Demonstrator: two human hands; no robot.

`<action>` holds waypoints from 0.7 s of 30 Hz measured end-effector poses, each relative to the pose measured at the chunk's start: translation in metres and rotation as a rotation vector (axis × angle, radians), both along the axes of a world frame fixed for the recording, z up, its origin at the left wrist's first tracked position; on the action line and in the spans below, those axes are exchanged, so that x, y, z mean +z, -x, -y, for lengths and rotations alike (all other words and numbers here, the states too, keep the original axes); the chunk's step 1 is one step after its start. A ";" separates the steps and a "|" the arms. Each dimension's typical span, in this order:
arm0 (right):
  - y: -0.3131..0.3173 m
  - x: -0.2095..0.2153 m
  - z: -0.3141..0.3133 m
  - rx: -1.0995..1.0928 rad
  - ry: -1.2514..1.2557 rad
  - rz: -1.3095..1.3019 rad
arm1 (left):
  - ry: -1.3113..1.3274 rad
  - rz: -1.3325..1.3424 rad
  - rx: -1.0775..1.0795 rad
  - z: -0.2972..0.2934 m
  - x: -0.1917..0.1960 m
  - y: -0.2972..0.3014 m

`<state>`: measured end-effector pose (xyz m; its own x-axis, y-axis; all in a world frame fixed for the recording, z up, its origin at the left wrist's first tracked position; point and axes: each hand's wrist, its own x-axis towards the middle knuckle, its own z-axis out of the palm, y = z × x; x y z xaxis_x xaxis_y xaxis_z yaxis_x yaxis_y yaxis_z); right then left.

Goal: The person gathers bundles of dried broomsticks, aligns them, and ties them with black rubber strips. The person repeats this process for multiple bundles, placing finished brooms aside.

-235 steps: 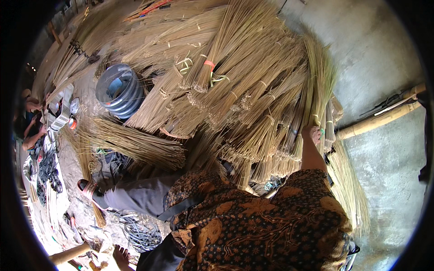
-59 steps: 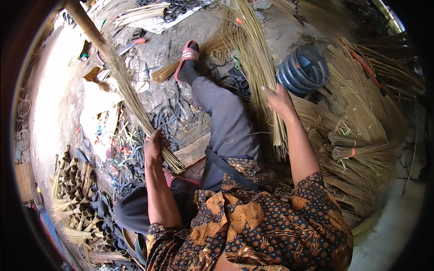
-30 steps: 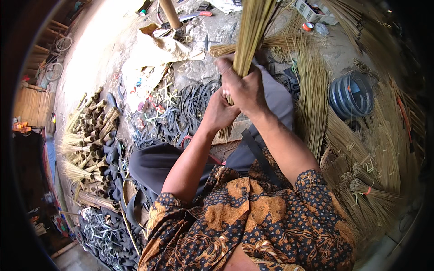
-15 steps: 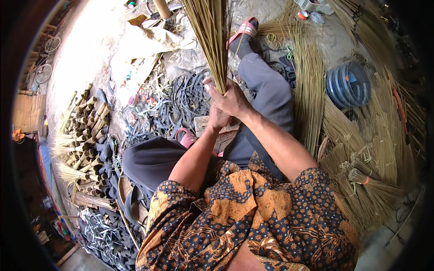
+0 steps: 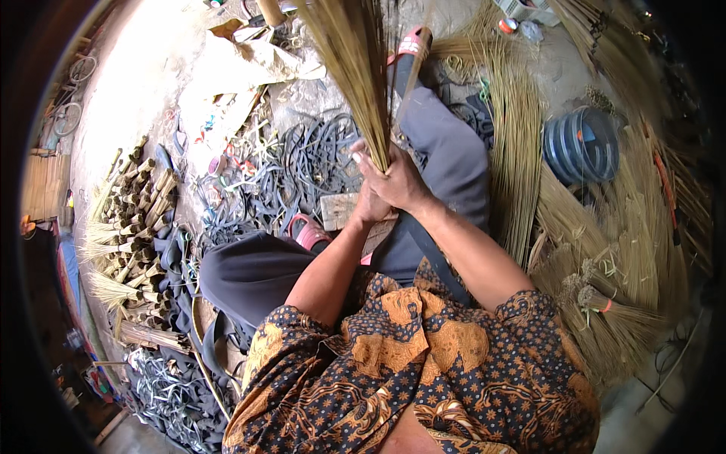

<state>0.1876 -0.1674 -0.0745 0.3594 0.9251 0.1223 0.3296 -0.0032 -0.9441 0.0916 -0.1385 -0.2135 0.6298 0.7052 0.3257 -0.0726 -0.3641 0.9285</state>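
Note:
A bundle of long thin broom sticks [image 5: 352,72] stands up from my hands, spreading and blurred toward its far end. My right hand [image 5: 402,181] wraps round its lower end, with the thumb and fingers closed about the sticks. Just below, my left hand [image 5: 370,203] is closed against the right one at the bundle's base. What the left fingers press on is partly hidden by the right hand. A few sticks stand apart on the bundle's right side. Under the hands, a wooden block [image 5: 338,212] lies between my legs.
Black rubber strips [image 5: 302,163] lie tangled ahead. Several short tied brushes [image 5: 136,246] are stacked at the left, above a heap of grey strips [image 5: 170,390]. Long loose sticks [image 5: 518,151], a blue-grey ribbed container [image 5: 578,144] and tied stick bundles [image 5: 616,303] lie at the right.
Both hands have come slightly nearer to me and to the right with the bundle. Its far end is now more smeared by motion and looks wider.

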 end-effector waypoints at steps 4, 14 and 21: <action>-0.003 -0.012 -0.001 0.005 0.022 -0.121 | 0.166 -0.079 -0.088 -0.001 0.002 -0.004; -0.072 0.041 -0.002 -0.196 -0.192 -0.558 | 0.493 -0.488 -0.118 0.018 0.025 0.004; -0.046 0.033 0.018 0.187 -0.069 -1.093 | 0.686 -0.558 -0.673 -0.019 0.115 -0.009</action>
<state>0.2341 -0.1851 -0.0415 0.1604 0.9795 -0.1221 -0.6905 0.0230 -0.7230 0.1006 -0.1194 -0.0989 0.8885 0.0868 -0.4506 0.4283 0.1959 0.8822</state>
